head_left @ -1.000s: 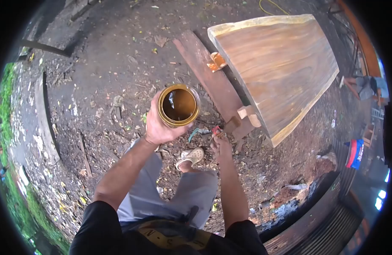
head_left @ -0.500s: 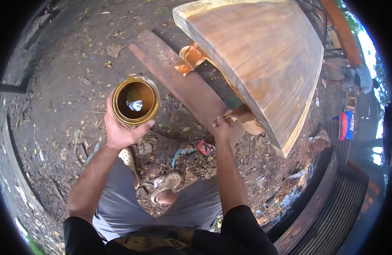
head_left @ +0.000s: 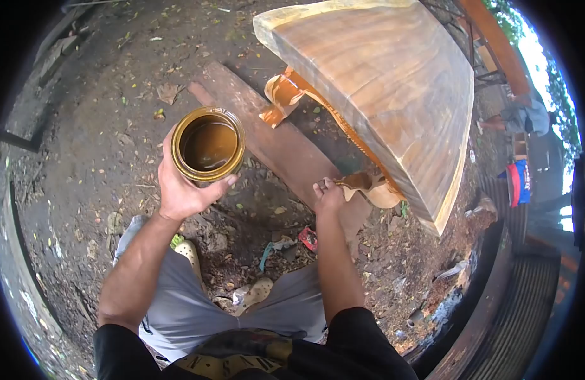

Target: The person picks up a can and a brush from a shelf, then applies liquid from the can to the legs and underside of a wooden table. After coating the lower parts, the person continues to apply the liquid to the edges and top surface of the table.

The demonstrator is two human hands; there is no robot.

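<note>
My left grip (head_left: 181,197) hugs a shiny round brown jar (head_left: 207,174). I can't tell if my right grip (head_left: 329,197), near a brown wooden slab (head_left: 381,95), pinches anything.

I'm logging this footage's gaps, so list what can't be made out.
Head view:
Underside of jar: hidden behind its rim.
What, if anything, the right hand holds: hidden by that hand.
Rest of black shirt: cut by bottom edge.
Any print on red scrap: too small.

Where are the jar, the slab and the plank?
Jar (head_left: 207,175): head view, near side of its rim.
Slab (head_left: 381,95): head view, middle of its top face.
Plank (head_left: 287,152): head view, middle of its upper face.
</note>
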